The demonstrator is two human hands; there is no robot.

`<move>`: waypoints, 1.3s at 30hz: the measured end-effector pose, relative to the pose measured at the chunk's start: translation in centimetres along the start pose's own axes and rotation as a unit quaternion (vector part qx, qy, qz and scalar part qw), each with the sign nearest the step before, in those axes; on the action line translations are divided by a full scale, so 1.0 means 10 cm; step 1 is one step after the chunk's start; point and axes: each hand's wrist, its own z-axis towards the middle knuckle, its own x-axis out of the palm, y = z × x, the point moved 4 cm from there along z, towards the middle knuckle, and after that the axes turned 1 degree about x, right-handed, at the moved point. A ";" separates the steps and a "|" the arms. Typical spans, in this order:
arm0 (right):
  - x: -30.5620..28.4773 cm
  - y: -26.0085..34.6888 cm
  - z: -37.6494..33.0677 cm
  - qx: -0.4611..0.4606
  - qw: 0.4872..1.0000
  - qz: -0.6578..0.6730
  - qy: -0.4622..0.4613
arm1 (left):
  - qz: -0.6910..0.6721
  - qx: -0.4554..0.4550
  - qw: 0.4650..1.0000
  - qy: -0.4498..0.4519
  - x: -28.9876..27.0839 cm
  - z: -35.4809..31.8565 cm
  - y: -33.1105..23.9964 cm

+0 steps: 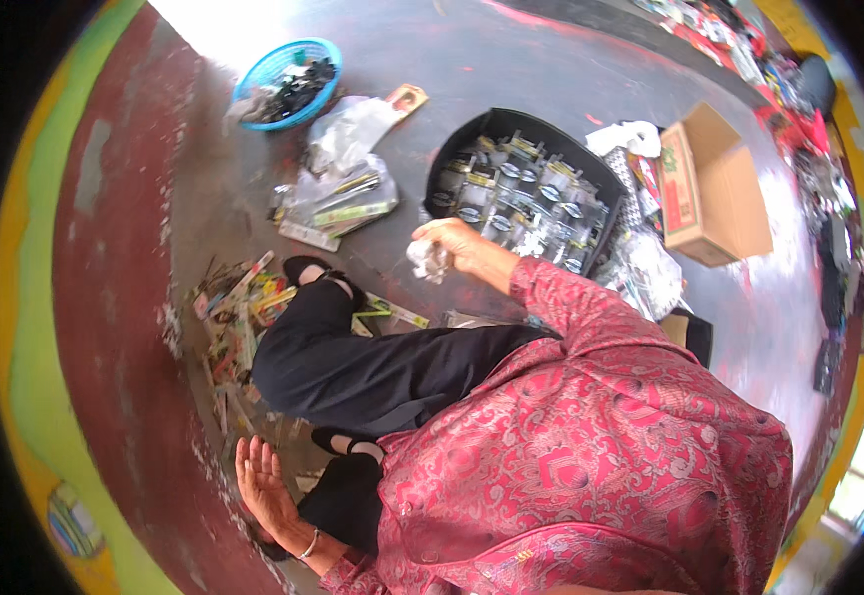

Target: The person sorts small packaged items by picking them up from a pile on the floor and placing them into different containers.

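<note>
My right hand [455,241] is closed around a crumpled white wad [428,261], paper or thin plastic, held above the floor. Just beyond it is a black rounded tub [434,178] filled with several small transparent packs [523,203] that have dark oval marks. At the lower left my left hand [267,488] is raised palm up beside my leg, its fingers stretched out and holding nothing. A heap of colourful flattened packaging scraps [244,312] lies on the floor between that hand and my foot.
A blue basket [319,107] with dark items stands at the far left. Plastic bags [348,144] with thin boxes lie near it. An open cardboard box [715,193] stands to the right, with a white roll [635,139] beside it. A maroon wall [115,248] borders the left.
</note>
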 end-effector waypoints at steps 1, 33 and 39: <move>-0.04 0.08 0.02 -0.021 1.000 -0.012 -0.005 | 0.004 0.004 0.999 -0.045 0.01 -0.15 -0.04; 4.00 0.59 -1.63 -0.171 0.861 -0.183 0.444 | -0.042 0.187 0.967 -0.167 -0.44 -0.83 -0.55; 2.16 1.27 0.13 -0.483 0.627 -0.601 0.110 | -0.019 0.191 0.932 -0.309 -0.69 -0.58 -0.50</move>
